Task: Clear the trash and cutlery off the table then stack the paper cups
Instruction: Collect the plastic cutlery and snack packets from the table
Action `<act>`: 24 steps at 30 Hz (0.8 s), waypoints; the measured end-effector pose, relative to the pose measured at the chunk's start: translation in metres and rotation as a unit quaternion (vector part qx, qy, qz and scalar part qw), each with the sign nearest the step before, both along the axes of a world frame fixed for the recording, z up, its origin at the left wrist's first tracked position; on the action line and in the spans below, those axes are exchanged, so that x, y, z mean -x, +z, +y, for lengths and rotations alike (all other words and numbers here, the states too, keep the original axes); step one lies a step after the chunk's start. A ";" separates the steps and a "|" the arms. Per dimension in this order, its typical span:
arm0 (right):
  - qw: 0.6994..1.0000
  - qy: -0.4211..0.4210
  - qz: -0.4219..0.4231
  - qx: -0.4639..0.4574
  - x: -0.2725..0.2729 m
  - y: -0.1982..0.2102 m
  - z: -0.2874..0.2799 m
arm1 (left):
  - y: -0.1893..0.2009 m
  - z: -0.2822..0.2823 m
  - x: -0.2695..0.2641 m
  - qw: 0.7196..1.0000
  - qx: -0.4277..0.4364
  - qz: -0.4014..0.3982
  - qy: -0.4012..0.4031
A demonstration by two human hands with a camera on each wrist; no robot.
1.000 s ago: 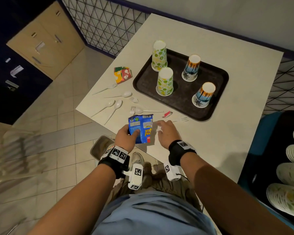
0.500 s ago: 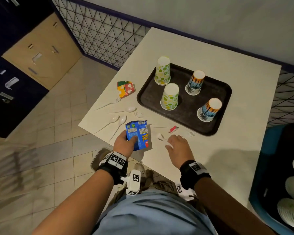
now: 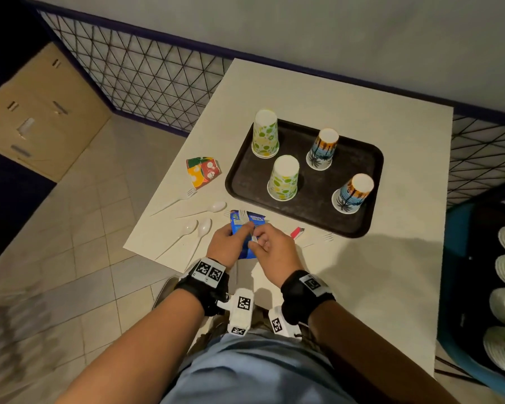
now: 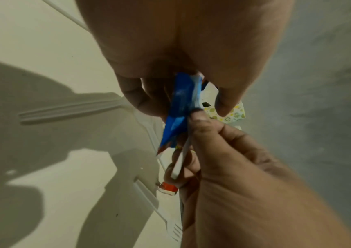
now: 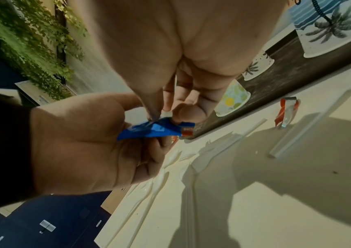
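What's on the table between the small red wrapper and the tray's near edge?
Bare tabletop: in the head view nothing lies between the red wrapper and the tray. A white fork lies just right of the wrapper, outside that gap.

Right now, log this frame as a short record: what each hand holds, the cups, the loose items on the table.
left hand: grips blue wrapper
right hand: pinches a white plastic utensil against the wrapper
paper cups: four, upside down, unstacked, on the dark tray
table: white spoons and forks, a red scrap, a red-and-orange carton
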State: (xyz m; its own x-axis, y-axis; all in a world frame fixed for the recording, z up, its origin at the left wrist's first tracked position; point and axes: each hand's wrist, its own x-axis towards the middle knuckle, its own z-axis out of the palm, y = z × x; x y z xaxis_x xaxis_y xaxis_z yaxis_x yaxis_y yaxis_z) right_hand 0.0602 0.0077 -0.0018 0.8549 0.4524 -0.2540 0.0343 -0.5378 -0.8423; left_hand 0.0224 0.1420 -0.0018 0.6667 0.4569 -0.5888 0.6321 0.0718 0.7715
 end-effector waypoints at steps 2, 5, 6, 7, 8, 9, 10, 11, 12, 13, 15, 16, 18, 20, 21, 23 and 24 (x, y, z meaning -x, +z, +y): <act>1.000 0.012 0.002 -0.001 0.002 0.000 0.001 | -0.003 0.004 0.000 1.000 0.002 0.011 -0.004; 1.000 0.019 0.006 0.002 0.001 0.004 -0.005 | -0.009 0.012 0.002 1.000 0.003 0.013 0.002; 1.000 -0.001 0.008 0.010 -0.002 0.005 -0.010 | -0.009 0.015 0.002 1.000 0.001 0.015 0.009; 0.999 -0.030 0.011 0.031 -0.006 0.003 -0.017 | -0.007 0.017 0.002 1.000 -0.001 0.017 0.015; 0.996 -0.061 0.006 0.060 -0.012 -0.001 -0.025 | -0.005 0.018 0.002 1.000 -0.005 0.019 0.018; 0.992 -0.086 -0.003 0.097 -0.019 -0.008 -0.032 | -0.004 0.020 0.002 1.000 -0.009 0.020 0.018; 0.987 -0.098 -0.006 0.130 -0.024 -0.016 -0.040 | -0.005 0.021 0.002 1.000 -0.010 0.021 0.015; 0.982 -0.097 0.002 0.160 -0.028 -0.022 -0.047 | -0.006 0.023 0.002 1.000 -0.009 0.020 0.013; 0.980 -0.088 0.012 0.180 -0.030 -0.030 -0.054 | -0.008 0.024 0.003 1.000 -0.005 0.020 0.011; 0.977 -0.078 0.018 0.196 -0.030 -0.035 -0.059 | -0.009 0.024 0.003 1.000 -0.001 0.019 0.008; 0.975 -0.076 0.013 0.209 -0.027 -0.043 -0.069 | -0.011 0.024 0.004 1.000 -0.003 0.017 -0.001; 0.974 -0.083 0.009 0.211 -0.026 -0.046 -0.074 | -0.012 0.024 0.004 1.000 -0.009 0.016 -0.008; 0.969 -0.087 0.008 0.229 -0.025 -0.053 -0.082 | -0.015 0.023 0.005 1.000 -0.018 0.013 -0.021; 0.963 -0.086 0.026 0.253 -0.024 -0.059 -0.089 | -0.015 0.023 0.005 0.999 -0.018 0.011 -0.026; 0.961 -0.087 0.035 0.261 -0.022 -0.059 -0.093 | -0.016 0.023 0.005 0.999 -0.018 0.011 -0.028; 0.962 -0.090 0.027 0.257 -0.018 -0.057 -0.099 | -0.017 0.023 0.006 0.999 -0.023 0.008 -0.036; 0.965 -0.094 0.014 0.244 -0.015 -0.056 -0.101 | -0.017 0.023 0.006 0.999 -0.025 0.007 -0.038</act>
